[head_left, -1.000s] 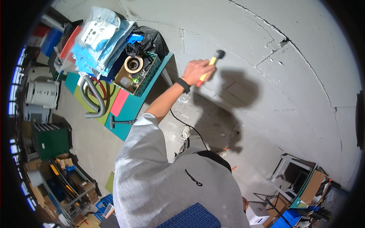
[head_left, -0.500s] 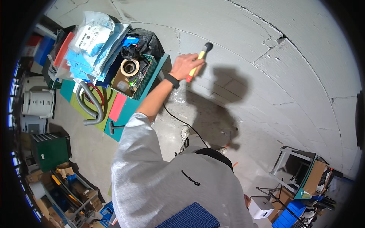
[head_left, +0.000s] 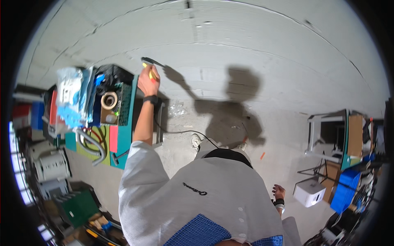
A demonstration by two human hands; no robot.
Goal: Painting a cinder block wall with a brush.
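Observation:
My left hand (head_left: pixel 148 82) is closed around a short tool (head_left: pixel 152 75) with a yellow handle, a red end and a dark head. The tool's exact kind is too small to make out. It is raised in front of the pale wall (head_left: pixel 213 53), just beyond the far corner of the table; I cannot tell whether the head touches the wall. A shadow of the arm and tool falls on the wall to the right. My right hand (head_left: pixel 279 192) hangs low at my right side, fingers loosely apart, with nothing in it.
To the left, a table (head_left: pixel 128 141) bears plastic-wrapped blue packs (head_left: pixel 74 98), a box with a tape roll (head_left: pixel 109 100), a grey hose (head_left: pixel 91 149) and a hammer (head_left: pixel 119 157). A black cable (head_left: pixel 176 132) hangs by my waist. A white box (head_left: pixel 308 192) stands right, beside a blue bin (head_left: pixel 347 190).
My left hand has moved left along the wall with the tool, nearer the table corner. The view has turned, and my right hand now shows at the right side.

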